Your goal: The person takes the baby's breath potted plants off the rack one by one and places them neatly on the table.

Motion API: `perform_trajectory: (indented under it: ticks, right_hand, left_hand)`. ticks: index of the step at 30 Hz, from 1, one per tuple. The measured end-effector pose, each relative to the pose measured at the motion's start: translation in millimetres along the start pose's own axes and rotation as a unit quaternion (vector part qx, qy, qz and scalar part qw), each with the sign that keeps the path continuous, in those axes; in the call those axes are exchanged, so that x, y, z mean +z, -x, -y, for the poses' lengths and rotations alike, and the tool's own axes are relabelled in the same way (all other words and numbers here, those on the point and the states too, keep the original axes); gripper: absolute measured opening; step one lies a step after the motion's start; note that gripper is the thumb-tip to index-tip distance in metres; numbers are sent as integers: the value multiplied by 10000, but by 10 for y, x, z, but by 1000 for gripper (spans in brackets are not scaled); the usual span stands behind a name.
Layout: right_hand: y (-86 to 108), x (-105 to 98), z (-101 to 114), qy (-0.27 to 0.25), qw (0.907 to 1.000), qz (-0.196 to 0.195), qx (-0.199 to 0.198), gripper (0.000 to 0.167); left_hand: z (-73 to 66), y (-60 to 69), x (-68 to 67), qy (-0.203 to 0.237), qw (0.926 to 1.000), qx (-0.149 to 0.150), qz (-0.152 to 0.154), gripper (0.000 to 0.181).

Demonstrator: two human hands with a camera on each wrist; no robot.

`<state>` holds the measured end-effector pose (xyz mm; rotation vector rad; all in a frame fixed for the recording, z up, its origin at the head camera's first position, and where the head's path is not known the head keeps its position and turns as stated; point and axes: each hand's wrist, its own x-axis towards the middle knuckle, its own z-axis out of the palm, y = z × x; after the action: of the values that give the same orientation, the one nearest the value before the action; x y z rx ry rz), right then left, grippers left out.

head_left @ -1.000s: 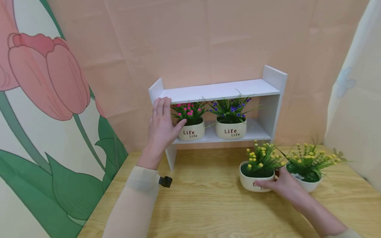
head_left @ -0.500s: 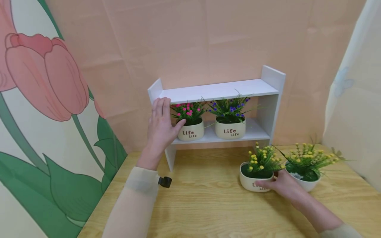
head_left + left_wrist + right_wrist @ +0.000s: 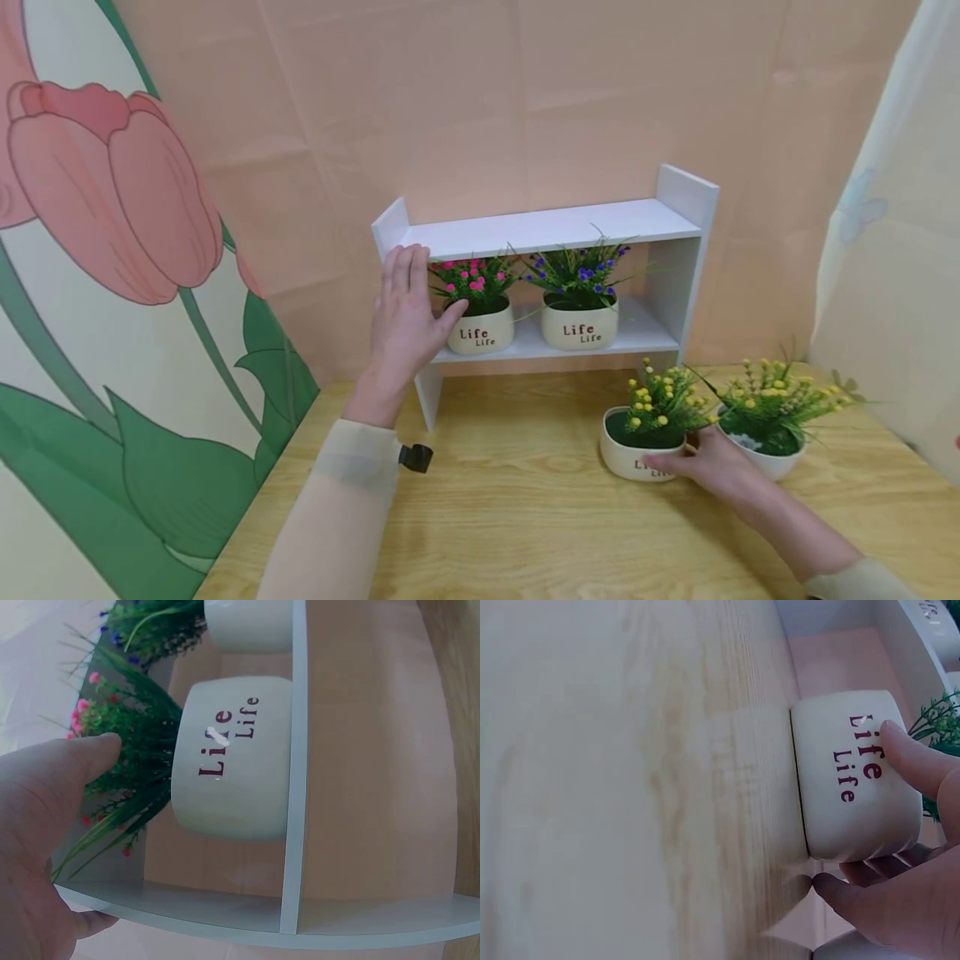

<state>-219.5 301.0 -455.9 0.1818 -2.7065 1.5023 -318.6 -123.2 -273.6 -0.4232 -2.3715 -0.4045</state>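
Observation:
My left hand (image 3: 408, 329) lies against the left side of a white two-tier shelf (image 3: 555, 225), fingers extended and thumb apart. Nearest it on the lower tier is a cream pot of pink flowers (image 3: 482, 331), lettered "Life", which the thumb overlaps in the head view. Beside that stands a matching pot of purple flowers (image 3: 580, 325). On the table, my right hand (image 3: 723, 471) grips a cream pot of yellow flowers (image 3: 855, 817), thumb on its lettered front and fingers round its right side. The right hand partly hides a second yellow-flowered pot (image 3: 780, 462) just behind it.
The wooden table (image 3: 510, 508) runs under the shelf to a peach backdrop (image 3: 480, 108). A tulip-print panel (image 3: 150, 400) stands along the left, and a pale sheet (image 3: 907, 275) hangs at the right.
The head view has shifted very slightly. Both hands keep their places on the shelf and the yellow-flowered pot, with no clear movement of either thing.

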Motion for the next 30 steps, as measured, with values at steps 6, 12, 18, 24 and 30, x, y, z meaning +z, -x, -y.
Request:
perform_trajectory:
  ticks: [6, 12, 18, 24, 30]
  right_hand:
    - [7, -25, -15, 277, 9996, 48, 72, 97]
    - [23, -32, -23, 285, 9994, 139, 126, 99]
    - [22, -37, -26, 282, 9994, 175, 85, 93]
    - [17, -58, -35, 365, 9989, 256, 132, 87]
    - [18, -69, -33, 410, 9986, 321, 122, 88]
  left_hand:
    - [-15, -10, -3, 8, 10000, -3, 24, 97]
    - [-22, -10, -6, 43, 10000, -6, 27, 97]
    - [-12, -4, -4, 35, 10000, -34, 27, 98]
    - [-12, 3, -12, 51, 10000, -23, 1, 97]
    - [-7, 6, -15, 69, 10000, -1, -20, 97]
